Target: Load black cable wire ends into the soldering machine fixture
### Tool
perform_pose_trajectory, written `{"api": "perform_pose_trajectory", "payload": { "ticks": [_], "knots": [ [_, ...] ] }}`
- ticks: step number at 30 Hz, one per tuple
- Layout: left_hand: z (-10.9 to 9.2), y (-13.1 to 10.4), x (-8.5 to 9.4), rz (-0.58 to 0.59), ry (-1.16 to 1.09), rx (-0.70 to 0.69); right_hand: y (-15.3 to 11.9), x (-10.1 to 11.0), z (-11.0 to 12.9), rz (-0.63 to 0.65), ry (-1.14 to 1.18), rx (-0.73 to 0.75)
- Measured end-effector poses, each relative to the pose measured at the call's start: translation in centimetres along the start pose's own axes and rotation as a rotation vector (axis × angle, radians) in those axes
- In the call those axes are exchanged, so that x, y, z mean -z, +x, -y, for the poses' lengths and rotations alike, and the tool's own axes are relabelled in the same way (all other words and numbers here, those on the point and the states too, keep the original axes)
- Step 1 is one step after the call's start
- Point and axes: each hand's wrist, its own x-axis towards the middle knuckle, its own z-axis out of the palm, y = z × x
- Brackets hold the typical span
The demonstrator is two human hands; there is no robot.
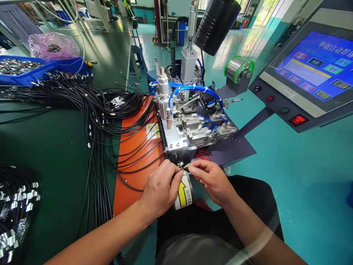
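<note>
My left hand (163,187) is closed in a pinch on the end of a black cable (132,188), just in front of the machine (190,125). Thin coloured wires (186,166) stick out of the cable end, and the fingertips of my right hand (211,180) are pinched on them. Both hands nearly touch above a white label with a yellow arrow (184,193). Several more black cables lie across the orange surface (128,200) to the left.
A large bundle of black cables (96,110) covers the green table (55,147). Blue trays (24,79) of metal parts stand at the back left. A solder spool (238,70) and a control screen (317,66) are at the right.
</note>
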Motion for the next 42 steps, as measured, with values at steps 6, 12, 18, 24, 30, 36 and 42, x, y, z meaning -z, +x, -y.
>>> {"api": "perform_pose_trajectory", "payload": {
  "ticks": [6,12,18,24,30,36,42],
  "knots": [
    [0.0,0.1,0.0,-0.011,0.003,-0.013,0.1,0.0,0.1,0.006,-0.011,0.000],
    [0.0,0.0,-0.1,-0.016,0.010,-0.016,0.1,0.0,0.0,0.021,0.025,-0.004],
    [-0.1,0.1,0.0,-0.024,0.012,-0.023,0.1,-0.2,0.0,0.030,0.053,-0.020],
    [0.1,0.0,0.1,0.009,-0.016,-0.012,0.5,0.4,0.1,0.137,0.114,-0.093],
    [0.2,0.0,0.0,0.013,-0.026,-0.044,1.3,1.3,0.2,0.244,0.137,-0.183],
    [0.2,0.1,0.0,0.014,-0.044,-0.093,1.4,1.4,0.4,0.241,0.022,-0.129],
    [0.4,0.2,0.2,0.028,-0.061,-0.144,1.3,1.2,0.9,0.242,-0.253,0.064]
  ]
}}
